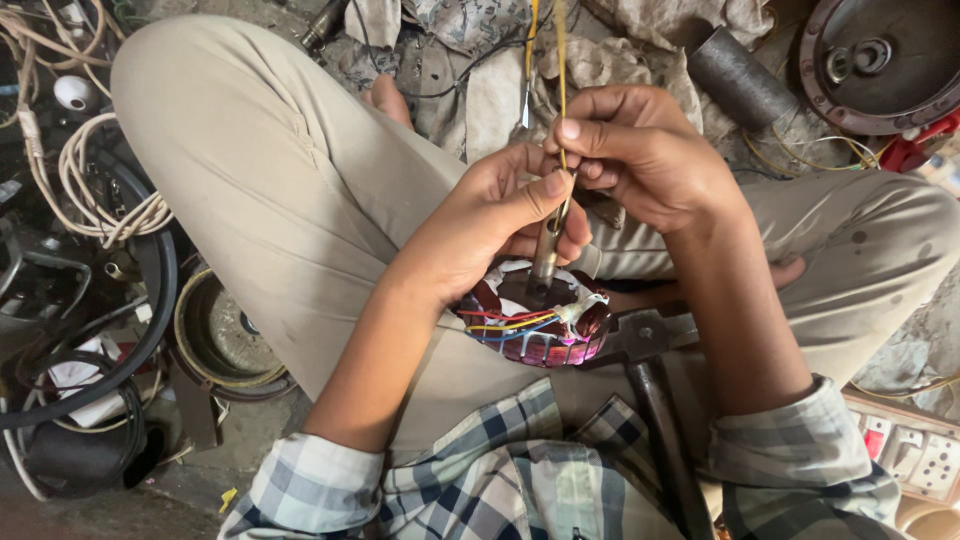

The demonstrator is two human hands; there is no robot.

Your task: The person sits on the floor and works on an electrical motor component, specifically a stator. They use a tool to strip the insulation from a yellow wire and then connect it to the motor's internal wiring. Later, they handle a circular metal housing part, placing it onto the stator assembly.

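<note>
From the head view, the left hand (495, 225) closes around a short metal tube (545, 255) standing on the wound motor stator (535, 320) in the lap. The right hand (640, 150) pinches a thin yellow wire (560, 60) (running upward) just above the tube. Pliers (650, 335) lie beside the stator.

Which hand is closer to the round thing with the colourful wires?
The left hand. It rests right over the round wire coil in the lap, gripping a metal rod standing in it. The right hand is higher up, pinching a thin yellow wire.
</note>
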